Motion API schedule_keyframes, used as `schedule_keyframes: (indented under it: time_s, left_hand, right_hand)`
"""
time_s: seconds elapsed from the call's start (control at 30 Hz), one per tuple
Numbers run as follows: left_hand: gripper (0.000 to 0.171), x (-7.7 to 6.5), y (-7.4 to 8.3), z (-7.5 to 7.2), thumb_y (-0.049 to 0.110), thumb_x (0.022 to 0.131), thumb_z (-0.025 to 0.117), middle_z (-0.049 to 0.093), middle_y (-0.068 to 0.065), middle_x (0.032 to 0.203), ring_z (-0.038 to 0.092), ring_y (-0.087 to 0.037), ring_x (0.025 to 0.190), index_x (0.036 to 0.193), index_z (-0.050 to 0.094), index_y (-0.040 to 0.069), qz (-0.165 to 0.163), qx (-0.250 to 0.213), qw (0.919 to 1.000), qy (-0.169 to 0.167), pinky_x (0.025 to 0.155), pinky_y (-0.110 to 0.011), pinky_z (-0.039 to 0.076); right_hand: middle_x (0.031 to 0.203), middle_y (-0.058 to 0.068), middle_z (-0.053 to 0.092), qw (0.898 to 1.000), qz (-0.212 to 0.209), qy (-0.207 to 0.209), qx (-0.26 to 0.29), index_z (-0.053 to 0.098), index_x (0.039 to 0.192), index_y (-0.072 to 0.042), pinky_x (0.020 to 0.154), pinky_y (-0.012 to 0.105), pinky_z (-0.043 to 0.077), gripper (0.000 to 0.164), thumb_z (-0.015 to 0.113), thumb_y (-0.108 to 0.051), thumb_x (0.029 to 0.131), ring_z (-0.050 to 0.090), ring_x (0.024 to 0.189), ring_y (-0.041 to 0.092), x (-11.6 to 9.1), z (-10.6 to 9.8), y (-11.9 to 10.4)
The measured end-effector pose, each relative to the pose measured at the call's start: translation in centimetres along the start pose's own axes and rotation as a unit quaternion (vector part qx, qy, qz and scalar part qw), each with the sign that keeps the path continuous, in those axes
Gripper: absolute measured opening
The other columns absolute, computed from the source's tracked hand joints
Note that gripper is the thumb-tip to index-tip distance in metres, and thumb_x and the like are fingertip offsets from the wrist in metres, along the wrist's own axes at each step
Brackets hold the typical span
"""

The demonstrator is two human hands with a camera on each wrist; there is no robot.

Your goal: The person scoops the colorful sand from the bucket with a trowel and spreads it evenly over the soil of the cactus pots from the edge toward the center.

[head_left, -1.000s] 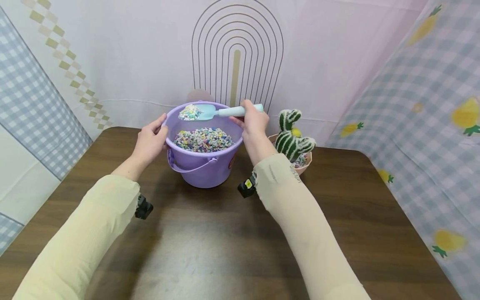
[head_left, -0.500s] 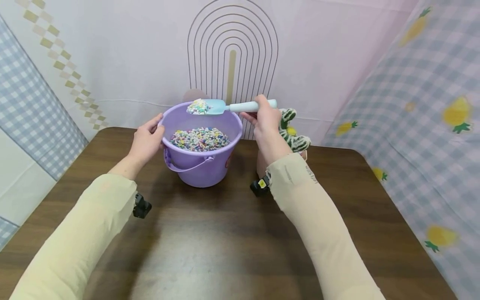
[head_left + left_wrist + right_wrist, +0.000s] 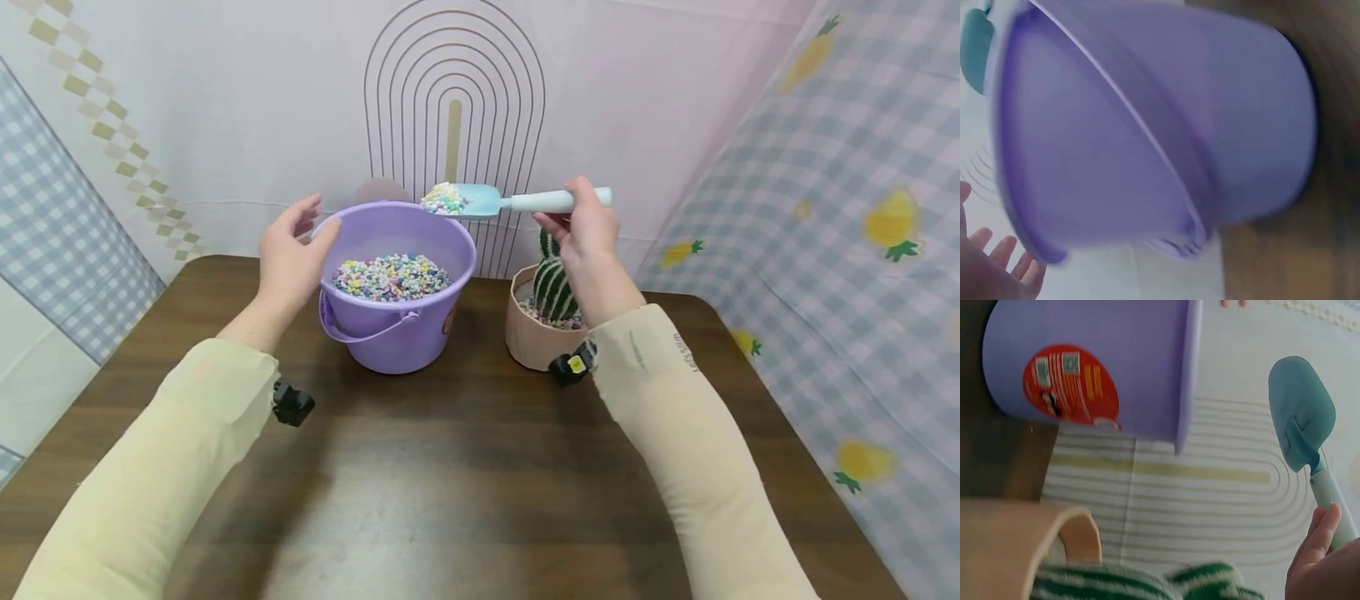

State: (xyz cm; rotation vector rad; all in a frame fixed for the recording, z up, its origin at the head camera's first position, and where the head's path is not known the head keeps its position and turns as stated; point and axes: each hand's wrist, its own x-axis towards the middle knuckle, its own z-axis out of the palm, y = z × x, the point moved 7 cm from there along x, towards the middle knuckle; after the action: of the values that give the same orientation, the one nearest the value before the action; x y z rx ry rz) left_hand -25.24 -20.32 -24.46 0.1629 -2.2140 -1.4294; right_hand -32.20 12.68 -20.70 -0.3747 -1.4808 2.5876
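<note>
My right hand (image 3: pixel 596 254) grips the handle of a light blue toy shovel (image 3: pixel 480 200) held level, with small pastel pebbles (image 3: pixel 444 200) heaped at its tip. The tip is by the right rear rim of a purple bucket (image 3: pixel 393 346); the handle extends above a potted cactus. Several multicoloured pebbles (image 3: pixel 393 277) lie inside the bucket. My left hand (image 3: pixel 285 262) is at the bucket's left rim, fingers spread and loosely bent, holding nothing. In the left wrist view its fingertips (image 3: pixel 1004 250) are close to the rim; whether they touch it I cannot tell.
A knitted green cactus (image 3: pixel 553 287) stands in a peach pot (image 3: pixel 528 337) right of the bucket, partly behind my right hand. Both stand toward the back of a dark wooden table (image 3: pixel 420 467). A white cloth (image 3: pixel 285 100) hangs behind, and a checked cloth (image 3: pixel 810 275) at right.
The loaded shovel has moved right, from over the bucket toward the cactus pot. My left hand has let go of the bucket rim, and its fingers have spread.
</note>
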Motion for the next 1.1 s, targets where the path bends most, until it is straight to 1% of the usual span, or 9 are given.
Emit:
schedule_keyframes:
  time_s: [0.07,0.17,0.3,0.4,0.63,0.73,0.83,1.0,1.1]
  left_hand:
    - [0.049,0.0,1.2,0.6,0.027,0.091,0.057,0.052,-0.015,0.136,0.049,-0.026,0.125,0.136,0.048,0.008,0.011,-0.019,0.9998,0.001,0.107,-0.031,0.04]
    - [0.047,-0.2,2.5,1.8,0.025,0.091,0.058,0.055,-0.014,0.133,0.052,-0.025,0.123,0.134,0.05,0.008,0.021,-0.038,0.999,-0.012,0.106,-0.028,0.041]
    - [0.046,-0.5,3.7,3.5,0.026,0.091,0.059,0.057,-0.012,0.132,0.054,-0.022,0.121,0.133,0.051,0.01,0.021,-0.058,0.9975,-0.035,0.104,-0.027,0.042]
    - [0.046,-0.8,4.5,5.0,0.027,0.09,0.06,0.058,-0.01,0.131,0.056,-0.02,0.119,0.133,0.052,0.013,0.023,-0.067,0.9961,-0.053,0.103,-0.027,0.044]
    - [0.047,-2.1,6.3,9.1,0.029,0.089,0.062,0.058,-0.006,0.131,0.057,-0.017,0.117,0.133,0.052,0.018,0.03,-0.09,0.9899,-0.105,0.102,-0.029,0.045]
    - [0.048,-2.7,7.0,10.9,0.028,0.089,0.063,0.057,-0.006,0.132,0.057,-0.018,0.118,0.134,0.051,0.017,0.034,-0.1,0.9864,-0.127,0.102,-0.03,0.045]
    - [0.049,-3.4,7.5,12.6,0.03,0.089,0.062,0.056,-0.006,0.134,0.055,-0.02,0.12,0.134,0.051,0.016,0.039,-0.1,0.9834,-0.146,0.101,-0.033,0.045]
    - [0.051,-4.4,8.0,15.3,0.032,0.089,0.061,0.053,-0.004,0.137,0.052,-0.021,0.123,0.136,0.049,0.017,0.042,-0.092,0.9795,-0.174,0.102,-0.037,0.045]
    - [0.052,-4.8,8.1,16.8,0.034,0.089,0.061,0.052,-0.004,0.138,0.051,-0.021,0.124,0.137,0.048,0.02,0.034,-0.077,0.9789,-0.186,0.102,-0.036,0.045]
  right_hand:
    - [0.093,0.015,0.058,1.0,-0.006,0.002,0.008,0.05,0.088,-0.004,0.064,0.024,0.058,0.007,0.056,-0.007,0.087,0.061,0.081,0.024,0.0,-0.7,-0.8]
    - [0.093,0.014,0.055,1.0,-0.01,0.001,0.016,0.048,0.089,-0.005,0.063,0.023,0.058,0.008,0.056,-0.008,0.087,0.059,0.08,0.023,0.1,-1.6,-1.8]
    - [0.097,0.013,0.051,1.0,-0.014,-0.008,0.015,0.045,0.093,-0.007,0.062,0.022,0.058,0.011,0.055,-0.01,0.089,0.056,0.082,0.023,0.1,-2.8,-3.0]
    - [0.098,0.013,0.05,1.0,-0.015,-0.002,0.021,0.045,0.095,-0.007,0.062,0.023,0.058,0.014,0.056,-0.01,0.088,0.055,0.079,0.022,0.1,-4.1,-3.7]
    - [0.089,0.011,0.049,0.999,-0.028,0.009,0.04,0.045,0.094,-0.007,0.057,0.024,0.057,0.013,0.055,-0.01,0.087,0.052,0.061,0.018,0.4,-6.9,-5.4]
    - [0.08,0.01,0.049,0.998,-0.033,0.012,0.06,0.046,0.092,-0.006,0.052,0.025,0.055,0.011,0.055,-0.01,0.086,0.05,0.053,0.017,0.6,-8.1,-6.1]
    - [0.079,0.01,0.049,0.996,-0.034,0.018,0.074,0.046,0.094,-0.007,0.051,0.026,0.055,0.013,0.055,-0.009,0.086,0.05,0.051,0.018,0.8,-9.3,-6.9]
    - [0.091,0.01,0.048,0.996,-0.025,0.032,0.083,0.04,0.105,-0.014,0.056,0.026,0.055,0.025,0.057,-0.011,0.087,0.05,0.06,0.02,1.0,-11.5,-8.0]
    - [0.093,0.01,0.047,0.995,-0.02,0.037,0.089,0.039,0.105,-0.015,0.058,0.027,0.055,0.026,0.058,-0.011,0.087,0.05,0.064,0.021,1.1,-12.7,-8.7]
